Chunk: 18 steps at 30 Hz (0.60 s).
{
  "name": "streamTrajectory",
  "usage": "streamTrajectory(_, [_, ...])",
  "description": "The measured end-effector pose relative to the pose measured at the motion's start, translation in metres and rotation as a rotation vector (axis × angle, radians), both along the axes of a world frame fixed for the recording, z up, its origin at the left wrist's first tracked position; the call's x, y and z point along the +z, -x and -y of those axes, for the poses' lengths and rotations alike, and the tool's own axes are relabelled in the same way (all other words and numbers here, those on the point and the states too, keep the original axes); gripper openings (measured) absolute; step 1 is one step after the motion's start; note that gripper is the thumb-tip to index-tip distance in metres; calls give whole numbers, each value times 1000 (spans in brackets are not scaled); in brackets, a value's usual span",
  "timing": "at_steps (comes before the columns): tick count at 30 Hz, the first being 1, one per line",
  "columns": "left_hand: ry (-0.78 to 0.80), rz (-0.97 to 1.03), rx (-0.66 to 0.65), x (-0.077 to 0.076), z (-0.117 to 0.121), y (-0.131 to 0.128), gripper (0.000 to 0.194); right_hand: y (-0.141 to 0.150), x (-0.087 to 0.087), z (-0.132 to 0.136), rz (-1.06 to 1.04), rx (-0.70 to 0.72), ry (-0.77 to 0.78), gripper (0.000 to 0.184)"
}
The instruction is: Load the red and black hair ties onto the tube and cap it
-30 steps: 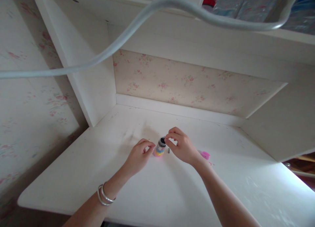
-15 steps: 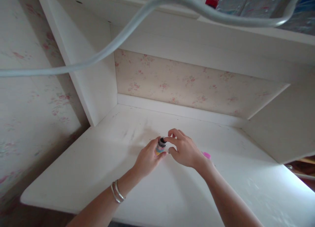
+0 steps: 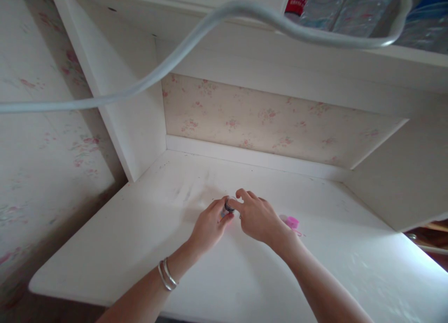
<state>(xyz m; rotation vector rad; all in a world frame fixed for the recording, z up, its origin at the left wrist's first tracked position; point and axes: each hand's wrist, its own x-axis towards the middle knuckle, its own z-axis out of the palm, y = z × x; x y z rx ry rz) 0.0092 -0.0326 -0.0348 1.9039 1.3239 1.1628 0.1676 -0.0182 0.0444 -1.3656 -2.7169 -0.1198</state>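
Note:
My left hand (image 3: 207, 225) is wrapped round a small bottle (image 3: 224, 212) with a coloured label, much of it hidden by the fingers. The bottle is tilted, its round open mouth facing up and towards me, with a dark rim or inside. At the mouth is the index finger of my right hand (image 3: 257, 216); whether the tip goes inside, I cannot tell. The other fingers of that hand are bent and apart from the index, and I see nothing held in them. On the table just beyond the right wrist lies a small pink plastic piece (image 3: 292, 222), partly covered by the arm.
The white tabletop (image 3: 140, 248) spreads under both hands, with a white side panel (image 3: 129, 127) at the left. Overhead, a shelf (image 3: 217, 19) carries clear plastic bottles (image 3: 322, 8). A pale cable (image 3: 168, 61) hangs across the upper view.
My right hand has moved slightly left and down, its index finger now over the bottle's mouth. More of the pink piece shows. The left hand has barely moved.

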Motion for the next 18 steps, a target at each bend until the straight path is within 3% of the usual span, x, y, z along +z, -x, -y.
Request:
streamTrajectory(7, [-26, -18, 7, 4, 0, 0, 40, -4, -2, -1, -27, -7, 27, 46])
streamTrajectory(18, [-21, -4, 37, -6, -3, 1, 43, -17, -12, -2, -448, 3, 57, 46])
